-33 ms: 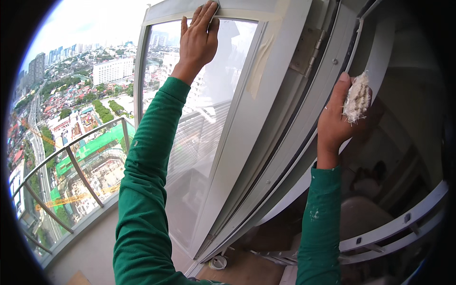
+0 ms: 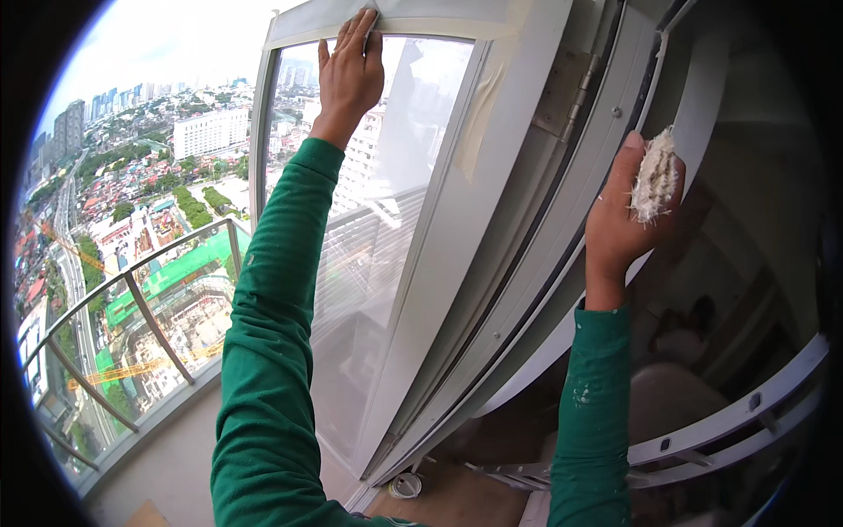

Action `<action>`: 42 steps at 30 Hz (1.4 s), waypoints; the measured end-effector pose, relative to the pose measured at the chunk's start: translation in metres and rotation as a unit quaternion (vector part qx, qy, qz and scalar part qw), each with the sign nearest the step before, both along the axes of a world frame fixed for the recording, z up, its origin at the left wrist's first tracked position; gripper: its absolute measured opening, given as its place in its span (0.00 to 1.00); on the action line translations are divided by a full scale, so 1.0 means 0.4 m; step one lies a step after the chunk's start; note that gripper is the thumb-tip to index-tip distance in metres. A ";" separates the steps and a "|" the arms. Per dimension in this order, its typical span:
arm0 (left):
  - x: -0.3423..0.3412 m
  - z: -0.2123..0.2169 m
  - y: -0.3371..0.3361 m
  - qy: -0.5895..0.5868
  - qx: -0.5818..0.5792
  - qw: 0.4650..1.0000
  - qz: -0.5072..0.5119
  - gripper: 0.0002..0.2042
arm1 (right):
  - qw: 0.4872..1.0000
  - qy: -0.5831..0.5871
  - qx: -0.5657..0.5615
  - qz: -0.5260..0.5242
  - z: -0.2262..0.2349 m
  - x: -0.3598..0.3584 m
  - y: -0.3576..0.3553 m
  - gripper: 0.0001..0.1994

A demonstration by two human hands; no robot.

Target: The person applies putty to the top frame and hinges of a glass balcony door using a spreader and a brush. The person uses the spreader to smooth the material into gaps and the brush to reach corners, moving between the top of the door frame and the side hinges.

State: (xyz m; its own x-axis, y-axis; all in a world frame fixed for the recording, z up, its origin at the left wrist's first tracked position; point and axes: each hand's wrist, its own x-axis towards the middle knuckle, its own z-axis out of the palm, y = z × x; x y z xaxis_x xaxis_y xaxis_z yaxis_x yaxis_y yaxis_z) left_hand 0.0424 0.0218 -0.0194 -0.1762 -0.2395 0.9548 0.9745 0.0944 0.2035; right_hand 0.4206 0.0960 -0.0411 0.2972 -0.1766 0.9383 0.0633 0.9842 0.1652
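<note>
My left hand (image 2: 351, 75) reaches up to the top rail of a framed glass door (image 2: 439, 176). Its fingers lie nearly straight over a thin grey pad (image 2: 374, 18), whose edge peeps out beside the fingertips against the rail. Strips of beige masking tape (image 2: 479, 123) cling to the door's painted frame. Off to the right, my right hand (image 2: 610, 211) is closed around a whitish, frayed clump of bristles (image 2: 655, 177), like a brush seen end-on; any handle is hidden. That hand is near the door jamb (image 2: 616, 112), in front of a dark interior.
A hinge (image 2: 580, 97) joins door and jamb. An aluminium ladder (image 2: 711, 439) curves across the lower right. A small round white tub (image 2: 405, 486) stands on the floor below. On the left, a metal balcony railing (image 2: 132, 283) borders a long drop to the city.
My left hand has slid a little to the left along the top rail with the grey pad. The bristly clump in my right hand has tilted and shifted slightly left.
</note>
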 end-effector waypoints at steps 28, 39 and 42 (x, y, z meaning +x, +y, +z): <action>0.799 -0.683 -0.083 0.362 -0.387 0.815 -0.234 0.26 | 0.909 -0.184 -0.289 0.236 -0.176 0.358 -0.053 0.07; 0.740 -0.806 0.034 0.384 -0.215 0.889 -0.128 0.23 | 0.832 -0.071 -0.522 0.176 -0.679 1.112 -0.452 0.17; 0.752 -0.797 0.020 0.355 -0.233 0.890 -0.163 0.24 | 0.859 -0.065 -0.477 0.174 -0.626 1.211 -0.560 0.20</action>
